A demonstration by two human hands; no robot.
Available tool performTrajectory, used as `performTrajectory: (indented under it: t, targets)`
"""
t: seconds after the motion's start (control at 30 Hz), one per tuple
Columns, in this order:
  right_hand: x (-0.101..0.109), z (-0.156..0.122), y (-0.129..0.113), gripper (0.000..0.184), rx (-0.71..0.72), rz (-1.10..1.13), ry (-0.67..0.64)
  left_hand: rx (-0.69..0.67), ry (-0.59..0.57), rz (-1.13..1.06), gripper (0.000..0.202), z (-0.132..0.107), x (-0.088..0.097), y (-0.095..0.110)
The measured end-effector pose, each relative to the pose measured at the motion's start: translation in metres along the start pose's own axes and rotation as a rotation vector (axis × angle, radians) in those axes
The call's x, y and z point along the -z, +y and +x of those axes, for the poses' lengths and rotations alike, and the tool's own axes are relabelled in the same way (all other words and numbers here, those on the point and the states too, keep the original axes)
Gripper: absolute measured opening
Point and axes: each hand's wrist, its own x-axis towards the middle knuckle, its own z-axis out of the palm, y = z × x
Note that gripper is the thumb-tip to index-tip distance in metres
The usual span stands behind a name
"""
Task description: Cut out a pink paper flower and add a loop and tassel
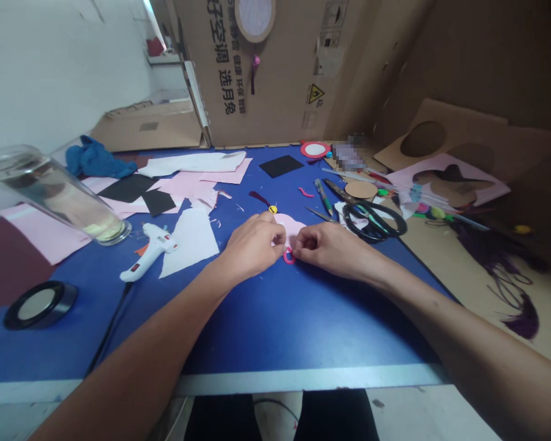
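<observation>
My left hand [256, 245] and my right hand [327, 248] meet over the middle of the table, both with fingers pinched together. Between their fingertips is a small bright pink loop [289, 256], which looks like a bent cord or fuzzy stem. A pale pink rounded piece [288, 225] lies right behind it, partly hidden by my fingers. Just beyond my left knuckles sits a yellow bell [272, 209] with a dark red tassel [259, 196]. The exact contact of each fingertip is hard to make out.
A white glue gun [149, 251], black tape roll [40, 305] and water-filled glass bottle [59, 196] stand left. Pink, white and black sheets [190, 184] lie behind. Black-handled scissors [371, 220], a pen [323, 197] and purple tassels [496, 263] are right. Cardboard walls [284, 92] enclose the back.
</observation>
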Motion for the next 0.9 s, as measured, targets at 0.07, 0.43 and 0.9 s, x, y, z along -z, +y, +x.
performTrajectory:
  t: [0.07,0.43,0.9]
  targets:
    - [0.001,0.0,0.0,0.013,0.019,0.038,-0.012,0.003,0.001,0.002,0.011,0.0,0.0,0.0]
    - [0.002,0.001,0.002,0.017,0.003,0.074,-0.005,0.002,0.004,0.0,0.01,0.002,-0.002,-0.002]
    - [0.008,0.0,0.0,0.014,-0.023,0.116,0.011,0.017,0.082,-0.209,0.017,0.007,0.003,-0.009]
